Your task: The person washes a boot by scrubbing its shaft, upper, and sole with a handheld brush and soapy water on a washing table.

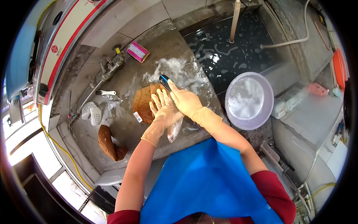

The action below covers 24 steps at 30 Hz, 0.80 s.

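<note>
Just beyond the spread left hand (163,112), the right hand (186,102) grips a dark handle (164,81).

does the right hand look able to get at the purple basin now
Probably yes: the purple basin stands open on that side, with nothing visible blocking. The right hand holds a blue-black handle, though, so it would likely need freeing first.

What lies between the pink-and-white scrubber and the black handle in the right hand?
White suds on the wet counter, as the head view shows.
</note>
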Available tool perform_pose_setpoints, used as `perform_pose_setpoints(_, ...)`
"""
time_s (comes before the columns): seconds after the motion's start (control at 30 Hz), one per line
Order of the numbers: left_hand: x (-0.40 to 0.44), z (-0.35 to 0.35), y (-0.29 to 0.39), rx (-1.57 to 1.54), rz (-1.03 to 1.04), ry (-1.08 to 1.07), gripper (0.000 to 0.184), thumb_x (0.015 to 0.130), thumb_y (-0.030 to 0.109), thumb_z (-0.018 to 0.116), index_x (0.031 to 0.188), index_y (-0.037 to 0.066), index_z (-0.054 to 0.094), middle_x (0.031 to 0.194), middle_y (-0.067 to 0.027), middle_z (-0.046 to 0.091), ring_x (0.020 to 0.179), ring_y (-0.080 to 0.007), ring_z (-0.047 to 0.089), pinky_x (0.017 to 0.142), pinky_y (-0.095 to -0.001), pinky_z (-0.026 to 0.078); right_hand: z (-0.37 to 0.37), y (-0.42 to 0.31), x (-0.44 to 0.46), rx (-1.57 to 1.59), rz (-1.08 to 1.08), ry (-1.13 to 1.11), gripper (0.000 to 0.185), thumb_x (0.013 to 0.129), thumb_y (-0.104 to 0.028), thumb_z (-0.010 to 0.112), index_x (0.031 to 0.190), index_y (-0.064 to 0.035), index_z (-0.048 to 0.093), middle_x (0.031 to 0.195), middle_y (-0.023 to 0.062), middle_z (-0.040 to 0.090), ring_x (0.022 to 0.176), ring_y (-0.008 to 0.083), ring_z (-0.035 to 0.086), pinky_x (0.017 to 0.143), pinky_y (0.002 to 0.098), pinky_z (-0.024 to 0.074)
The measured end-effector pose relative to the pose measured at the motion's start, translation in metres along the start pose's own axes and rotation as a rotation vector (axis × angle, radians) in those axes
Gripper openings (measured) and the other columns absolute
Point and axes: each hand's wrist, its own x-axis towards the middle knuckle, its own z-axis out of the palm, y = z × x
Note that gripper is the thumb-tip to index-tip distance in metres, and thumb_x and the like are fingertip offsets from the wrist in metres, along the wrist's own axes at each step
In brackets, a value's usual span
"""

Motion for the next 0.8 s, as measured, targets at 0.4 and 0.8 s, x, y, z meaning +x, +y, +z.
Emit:
perform_pose_setpoints(0.4,0.009,0.012,-0.015,-0.087,0.01,0.028,0.13,0.069,0.061,0.067,0.153,-0.001,-0.012,0.159,-0.0262,-0.017,0.144,-0.0465,-0.021,0.115,-0.057,-0.008,-0.015,0.023,-0.038,-0.026,0.099,-0.066,0.054,0.1,-0.032,0.045,0.15,-0.023,0.031,0.092,0.0246,0.065,0.079,0.0432,0.064,0.07,0.0513,0.0508)
perform_pose_setpoints(0.8,0.014,0.013,-0.008,-0.076,0.007,0.02,0.13,0.069,0.062,0.065,0.152,0.001,-0.015,0.158,-0.0263,-0.018,0.144,-0.0471,-0.022,0.115,-0.0574,-0.009,-0.01,0.02,-0.074,0.126,0.23,0.007,0.054,0.101,-0.03,0.042,0.152,-0.0187,0.03,0.108,0.0272,0.063,0.1,0.042,0.063,0.086,0.0468,0.0491)
